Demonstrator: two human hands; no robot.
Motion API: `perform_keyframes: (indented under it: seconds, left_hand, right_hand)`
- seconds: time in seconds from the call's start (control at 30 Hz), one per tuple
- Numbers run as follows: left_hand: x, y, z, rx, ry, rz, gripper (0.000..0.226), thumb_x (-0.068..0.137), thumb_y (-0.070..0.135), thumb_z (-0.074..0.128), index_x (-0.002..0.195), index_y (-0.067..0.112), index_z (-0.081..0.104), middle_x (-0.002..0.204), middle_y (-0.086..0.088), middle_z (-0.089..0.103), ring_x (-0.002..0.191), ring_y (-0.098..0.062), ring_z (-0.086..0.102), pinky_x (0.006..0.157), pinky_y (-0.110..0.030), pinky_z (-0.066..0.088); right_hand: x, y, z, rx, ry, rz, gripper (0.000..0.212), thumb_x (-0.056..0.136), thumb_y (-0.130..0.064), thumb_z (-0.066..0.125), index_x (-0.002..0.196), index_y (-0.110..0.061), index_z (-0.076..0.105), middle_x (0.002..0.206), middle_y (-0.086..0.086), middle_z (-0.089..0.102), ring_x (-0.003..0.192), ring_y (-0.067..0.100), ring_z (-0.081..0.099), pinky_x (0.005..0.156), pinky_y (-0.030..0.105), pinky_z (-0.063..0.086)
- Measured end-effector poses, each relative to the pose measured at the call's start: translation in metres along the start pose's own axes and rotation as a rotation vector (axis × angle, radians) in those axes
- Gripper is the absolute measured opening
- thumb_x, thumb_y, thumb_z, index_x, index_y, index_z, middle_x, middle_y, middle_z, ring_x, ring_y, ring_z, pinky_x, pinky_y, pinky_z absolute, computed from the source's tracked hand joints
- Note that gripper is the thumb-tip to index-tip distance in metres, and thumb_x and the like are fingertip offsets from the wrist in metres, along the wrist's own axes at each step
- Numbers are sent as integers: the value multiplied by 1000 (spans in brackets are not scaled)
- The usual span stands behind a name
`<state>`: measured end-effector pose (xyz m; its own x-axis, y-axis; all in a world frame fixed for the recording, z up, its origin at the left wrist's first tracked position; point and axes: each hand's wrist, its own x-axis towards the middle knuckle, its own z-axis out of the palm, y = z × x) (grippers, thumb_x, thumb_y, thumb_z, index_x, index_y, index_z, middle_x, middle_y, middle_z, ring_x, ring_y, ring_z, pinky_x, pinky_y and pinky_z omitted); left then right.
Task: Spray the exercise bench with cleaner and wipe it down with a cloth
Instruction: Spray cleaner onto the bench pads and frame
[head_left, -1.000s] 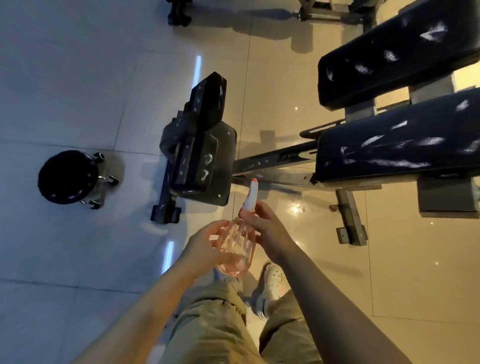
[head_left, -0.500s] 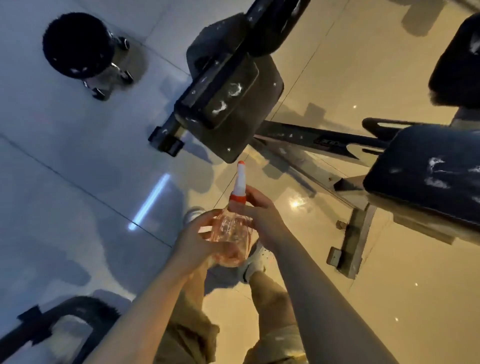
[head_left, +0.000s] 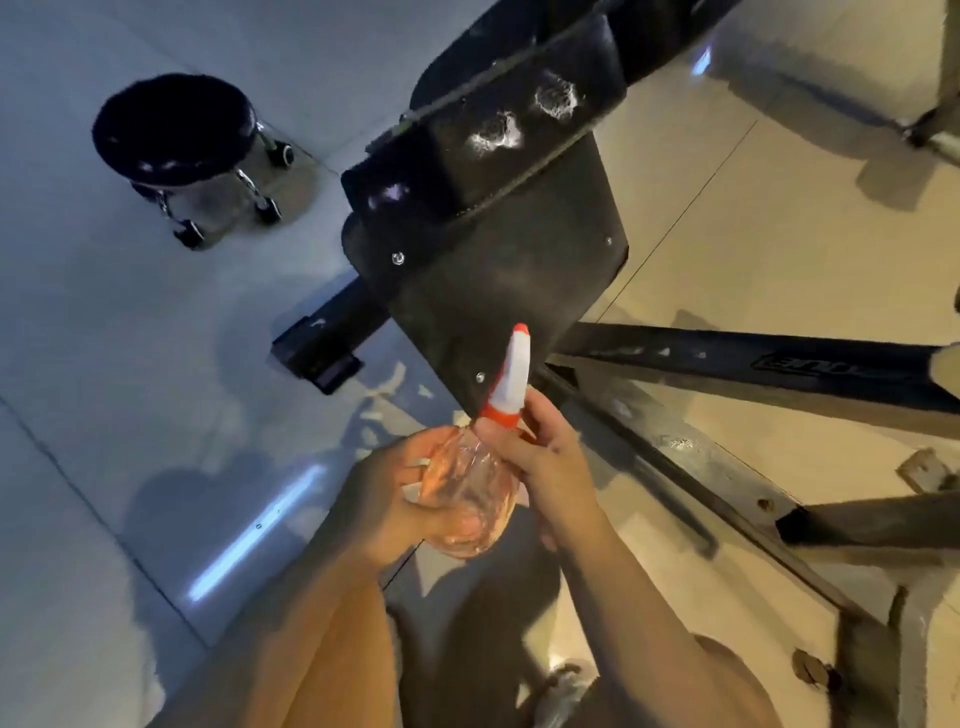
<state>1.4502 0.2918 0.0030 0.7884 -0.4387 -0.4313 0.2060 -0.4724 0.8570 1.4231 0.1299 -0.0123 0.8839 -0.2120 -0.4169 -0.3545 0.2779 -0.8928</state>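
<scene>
While both hands are gripping the spray bottle (head_left: 467, 499) | left hand (head_left: 387, 499) cupping body, right hand (head_left: 545, 457) curling round neck | bench pad (head_left: 514, 130) showing 2 foam patches | wiping is pending, no cloth showing

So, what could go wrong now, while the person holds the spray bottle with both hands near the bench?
1. The spray bottle nozzle points past the bench pad, so cleaner may land on the floor and make it slippery.
2. No cloth is visible, and the left hand and right hand both hold the bottle, so the foam may dry.
</scene>
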Motion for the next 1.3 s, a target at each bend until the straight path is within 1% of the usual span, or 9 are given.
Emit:
perform_keyframes:
  seconds: [0.1,0.23,0.37,0.47,0.6,0.87,1.0,1.17,1.3]
  left_hand:
    - [28,-28,7,14,35,13,61,62,18,91,96,54,56,102,26,62,98,3,60,86,-25,54]
    - [65,-55,0,24,59,38,63,72,21,84,121,43,51,123,13,59,114,-14,57,94,-48,53]
    - [74,-59,2,46,-52,144,71,73,14,83,126,38,44,116,22,55,109,-2,56,79,-19,51]
    - [66,-49,21,172,-195,180,62,77,16,81,126,29,46,114,20,54,115,-13,57,84,-10,48]
    - [72,-46,55,250,-355,181,74,59,26,92,115,41,46,112,22,55,103,-7,60,86,-27,55]
    - [84,-34,68,154,-450,152,71,47,32,91,104,40,50,109,20,54,99,-6,58,75,-25,55]
    - [82,-38,63,136,-403,186,70,60,11,89,110,41,49,112,18,56,102,-7,58,82,-34,57]
    - [83,-27,65,-21,-380,253,74,62,1,86,112,42,51,118,14,58,113,-14,57,93,-41,54]
    - [87,10,93,-111,-456,360,74,60,-3,85,111,40,52,116,12,59,113,-16,59,93,-40,54]
  right_hand:
    - [24,27,-8,30,-7,-53,64,67,-23,84,126,-27,59,113,3,65,104,18,65,85,30,57]
    - [53,49,-6,25,28,-138,56,74,-22,80,125,-29,58,109,-2,65,99,13,66,76,25,56]
    - [48,55,-5,146,193,-88,55,77,-22,80,126,-27,55,117,2,62,103,18,64,72,23,54]
    - [19,61,-19,240,377,-10,45,81,-18,77,120,-28,57,114,2,65,93,13,67,64,21,53]
    - [-3,70,-44,320,479,89,40,81,-18,76,117,-24,59,105,4,70,77,9,70,54,20,51]
    - [-3,71,-60,132,587,71,62,78,-33,80,132,-24,50,119,0,64,105,19,64,97,45,52]
    - [2,72,-57,56,538,-22,62,78,-32,80,131,-32,46,121,-6,60,108,15,62,98,42,52]
    - [-11,52,-53,-36,617,-293,65,78,-27,80,130,-41,43,121,-19,54,105,1,58,82,19,55]
    - [-35,12,-75,-159,740,-417,71,76,-26,81,135,-36,43,129,-16,52,115,8,56,95,31,53]
